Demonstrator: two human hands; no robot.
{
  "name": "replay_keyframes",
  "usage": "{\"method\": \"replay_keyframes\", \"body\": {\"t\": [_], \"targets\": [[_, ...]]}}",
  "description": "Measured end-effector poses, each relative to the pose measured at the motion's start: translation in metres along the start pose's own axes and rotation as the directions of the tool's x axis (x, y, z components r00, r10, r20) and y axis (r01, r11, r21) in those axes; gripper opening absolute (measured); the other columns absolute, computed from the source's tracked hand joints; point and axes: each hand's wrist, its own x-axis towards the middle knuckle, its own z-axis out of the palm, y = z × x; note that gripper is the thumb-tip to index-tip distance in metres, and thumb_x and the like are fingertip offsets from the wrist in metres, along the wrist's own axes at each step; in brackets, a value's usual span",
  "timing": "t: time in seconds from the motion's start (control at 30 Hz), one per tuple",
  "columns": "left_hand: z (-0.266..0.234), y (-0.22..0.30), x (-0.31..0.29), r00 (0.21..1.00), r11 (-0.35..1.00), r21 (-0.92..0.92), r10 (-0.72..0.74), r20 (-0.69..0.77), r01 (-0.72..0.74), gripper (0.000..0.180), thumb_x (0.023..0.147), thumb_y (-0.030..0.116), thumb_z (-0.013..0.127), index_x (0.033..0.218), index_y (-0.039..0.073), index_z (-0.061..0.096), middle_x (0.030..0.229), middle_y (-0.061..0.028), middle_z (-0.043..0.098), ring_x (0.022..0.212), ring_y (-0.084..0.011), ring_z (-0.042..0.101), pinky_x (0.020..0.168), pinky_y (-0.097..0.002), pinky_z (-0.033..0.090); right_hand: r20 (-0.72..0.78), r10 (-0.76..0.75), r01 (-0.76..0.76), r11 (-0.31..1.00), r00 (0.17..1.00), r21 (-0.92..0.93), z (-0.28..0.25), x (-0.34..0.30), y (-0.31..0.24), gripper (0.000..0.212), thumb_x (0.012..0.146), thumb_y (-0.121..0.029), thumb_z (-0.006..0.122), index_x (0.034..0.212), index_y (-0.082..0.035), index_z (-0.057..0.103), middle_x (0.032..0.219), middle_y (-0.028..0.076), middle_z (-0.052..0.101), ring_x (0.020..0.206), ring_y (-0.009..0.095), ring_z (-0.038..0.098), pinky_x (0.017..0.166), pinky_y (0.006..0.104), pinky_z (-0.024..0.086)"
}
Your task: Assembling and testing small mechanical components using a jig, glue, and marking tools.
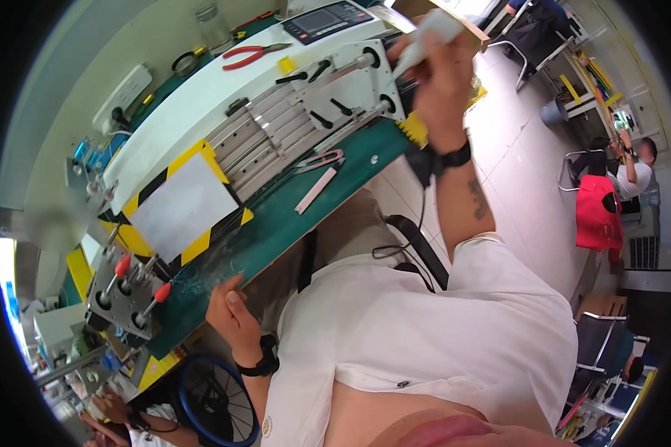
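At the right end of the bench machine point(164, 112), my right hand point(443, 97) is raised and closed around a whitish object point(434, 31), perhaps a cloth or wad of paper; motion blur hides its exact kind. My left hand point(235, 320) hangs by the near edge of the green bench mat point(276, 231), fingers loosely bent and apart, nothing seen in them. Nearest to it are the red-tipped levers point(162, 292) on a metal plate. Metal rails point(272, 127) with black clamp handles run along the machine, beside a white panel point(183, 201) edged in yellow and black tape.
Red-handled pliers point(244, 56) lie on the machine near its control panel point(326, 21). A pink-handled tool point(320, 159) and a white strip point(315, 190) rest on the mat. Another person's hands point(110, 406) show at lower left; a seated person point(634, 167) is far right.
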Motion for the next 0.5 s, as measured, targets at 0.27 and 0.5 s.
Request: {"method": "replay_keyframes", "body": {"t": [0.27,0.5], "targets": [[0.050,0.036,0.047,0.961,0.974,0.022,0.219,0.168,-0.226,0.020,0.116,0.013,0.064,0.118,0.002,0.081,0.095,-0.0172,0.073,0.081,-0.0353,0.072,0.074,-0.0418,0.055,-0.057,-0.042,-0.007,0.742,0.997,-0.670,-0.250,0.086,0.102,0.032,0.112,-0.031,0.081,0.115,-0.001,0.071,0.097,0.007,0.082,0.082,0.012,0.072,0.072,0.0320,0.058],[0.103,0.054,0.075,0.967,0.984,0.093,0.130,0.217,-0.153,0.016,0.102,0.010,0.083,0.118,0.006,0.081,0.095,-0.0136,0.074,0.081,-0.0368,0.073,0.072,-0.0446,0.057,0.092,-0.452,0.361,0.557,0.887,-0.748,-0.098,-0.001,0.016,0.023,0.106,-0.010,0.075,0.129,-0.005,0.075,0.103,0.008,0.081,0.091,0.020,0.076,0.086,0.0345,0.061]]}}
